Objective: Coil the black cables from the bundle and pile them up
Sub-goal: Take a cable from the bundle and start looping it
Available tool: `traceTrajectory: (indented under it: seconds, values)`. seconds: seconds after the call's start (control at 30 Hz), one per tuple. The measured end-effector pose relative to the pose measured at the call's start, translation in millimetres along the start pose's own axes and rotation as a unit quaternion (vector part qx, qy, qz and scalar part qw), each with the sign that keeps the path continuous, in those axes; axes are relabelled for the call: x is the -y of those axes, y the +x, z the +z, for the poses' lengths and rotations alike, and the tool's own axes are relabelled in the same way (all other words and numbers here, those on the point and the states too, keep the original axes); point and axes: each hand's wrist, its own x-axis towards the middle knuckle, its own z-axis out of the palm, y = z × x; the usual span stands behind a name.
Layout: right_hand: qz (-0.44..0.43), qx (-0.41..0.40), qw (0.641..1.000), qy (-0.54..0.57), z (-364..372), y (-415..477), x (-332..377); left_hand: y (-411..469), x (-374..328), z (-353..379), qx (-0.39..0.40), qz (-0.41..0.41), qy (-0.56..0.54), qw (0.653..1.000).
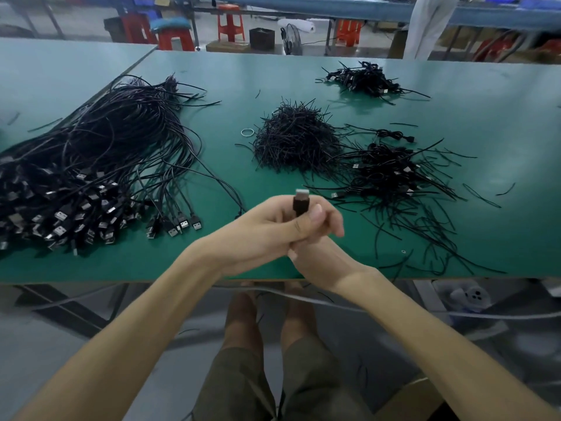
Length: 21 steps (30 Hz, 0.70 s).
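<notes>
Left hand (pixel 267 229) grips one black cable's USB plug (pixel 300 203), upright, above the surface's (pixel 303 71) front edge. Right hand (pixel 321 262) sits beneath it with fingers curled; its contents cannot be determined. The bundle (pixel 100 165) lies along the left edge. Coiled cables (pixel 391 174) are piled right of centre, beside a heap of short ties (pixel 294 141).

black usb cable (pixel 301 203) upright in hands, bundle (pixel 91 165) lying leftward.

Black cables (pixel 91 165), green table (pixel 236 86)
</notes>
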Motion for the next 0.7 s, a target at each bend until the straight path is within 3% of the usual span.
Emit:
traceTrajectory:
  seconds: [0.2,0.4,0.53,0.7]
  values:
    - [-0.029,0.062,0.997,0.038,-2,-4,16,7,2,-8,-0.047,0.009,-0.076,0.996]
    - [-0.066,0.045,0.988,0.133,-5,-13,14,-3,0,-19,-0.09,0.048,-0.145,0.984]
    - [-0.093,0.034,0.979,0.177,-2,-12,20,-9,-7,-11,-0.066,0.072,-0.112,0.989]
    - [-0.131,0.017,0.981,0.143,8,-18,27,-7,-21,-1,-0.024,0.111,-0.125,0.986]
